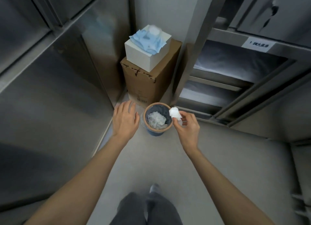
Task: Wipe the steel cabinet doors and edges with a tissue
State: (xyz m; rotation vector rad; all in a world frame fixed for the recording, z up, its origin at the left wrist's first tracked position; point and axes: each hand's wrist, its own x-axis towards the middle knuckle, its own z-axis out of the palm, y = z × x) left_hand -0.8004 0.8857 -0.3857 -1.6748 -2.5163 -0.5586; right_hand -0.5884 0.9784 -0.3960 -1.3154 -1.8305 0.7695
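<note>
Right now my right hand (186,125) has its grip pinched on a crumpled white tissue (175,114), which sits just over the near-right rim of the small round bin (158,119). My left hand (125,118) hovers just left of the bin, fingers spread and holding nothing. Inside the bin lies more crumpled paper (157,119). Beyond the bin stands a cardboard box (144,83) with a white box (146,55) on top. Left of the bin rises the steel cabinet door (55,93).
</note>
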